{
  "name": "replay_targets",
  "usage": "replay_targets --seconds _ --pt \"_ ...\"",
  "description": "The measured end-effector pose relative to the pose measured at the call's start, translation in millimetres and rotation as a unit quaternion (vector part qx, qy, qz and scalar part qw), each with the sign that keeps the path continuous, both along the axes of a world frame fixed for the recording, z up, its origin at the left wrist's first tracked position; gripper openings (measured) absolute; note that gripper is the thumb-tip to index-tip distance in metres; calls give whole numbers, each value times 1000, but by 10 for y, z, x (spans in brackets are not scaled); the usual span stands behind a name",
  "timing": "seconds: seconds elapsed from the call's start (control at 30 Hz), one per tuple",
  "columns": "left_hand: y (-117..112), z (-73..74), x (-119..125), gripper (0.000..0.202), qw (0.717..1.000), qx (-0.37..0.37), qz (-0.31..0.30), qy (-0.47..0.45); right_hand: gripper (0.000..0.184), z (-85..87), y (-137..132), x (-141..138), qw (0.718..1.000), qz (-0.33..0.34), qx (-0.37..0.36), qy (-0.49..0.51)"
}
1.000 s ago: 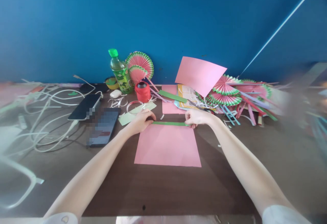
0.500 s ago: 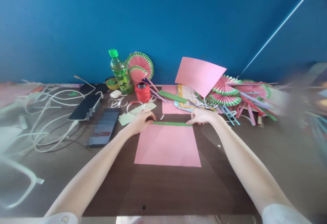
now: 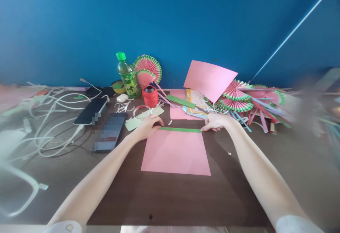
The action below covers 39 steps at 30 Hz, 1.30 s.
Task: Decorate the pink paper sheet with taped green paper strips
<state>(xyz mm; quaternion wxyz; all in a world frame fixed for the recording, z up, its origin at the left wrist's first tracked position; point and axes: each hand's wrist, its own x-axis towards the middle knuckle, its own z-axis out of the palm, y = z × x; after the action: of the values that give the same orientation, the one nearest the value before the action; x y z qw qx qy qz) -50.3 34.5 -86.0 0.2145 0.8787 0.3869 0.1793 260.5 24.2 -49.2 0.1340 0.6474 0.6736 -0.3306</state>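
A pink paper sheet (image 3: pixel 176 153) lies flat on the dark table before me, with a narrow green paper strip (image 3: pixel 182 130) along its far edge. My left hand (image 3: pixel 150 126) is closed at the strip's left end, fingertips bent down onto it and the sheet's corner. At the right end, my right hand (image 3: pixel 215 121) has its fingers curled together, thumb and index tip touching the strip's end. The undersides of both hands' fingers are hidden.
Behind the sheet stand a red glue pot (image 3: pixel 150 96), a green-capped bottle (image 3: pixel 129 79) and pink-green paper fans (image 3: pixel 148 66). More fans (image 3: pixel 236 100) and paper strips pile up at right. Phones (image 3: pixel 110 134) and white cables (image 3: pixel 57 119) lie left. Another pink sheet (image 3: pixel 209 79) leans at the back.
My right hand has slid slightly right, to the very end of the green strip. My left hand stays at its end. The whole view has shifted a little.
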Motion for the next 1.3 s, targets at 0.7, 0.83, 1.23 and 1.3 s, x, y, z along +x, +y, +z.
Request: replay_targets --seconds 0.7,0.83,1.23,1.3 --pt "-31 131 -18 14 999 -41 -9 9 37 6 -27 -70 1000 -6 -13 16" --pt "-15 135 -41 14 999 -50 -10 17 35 30 -32 -56 1000 -20 -15 12" --pt "10 118 -59 9 999 -15 -17 32 47 -59 -119 -531 963 104 246 -45" --pt "6 120 -53 9 999 -18 -14 35 44 -77 -140 -596 957 120 261 -37"
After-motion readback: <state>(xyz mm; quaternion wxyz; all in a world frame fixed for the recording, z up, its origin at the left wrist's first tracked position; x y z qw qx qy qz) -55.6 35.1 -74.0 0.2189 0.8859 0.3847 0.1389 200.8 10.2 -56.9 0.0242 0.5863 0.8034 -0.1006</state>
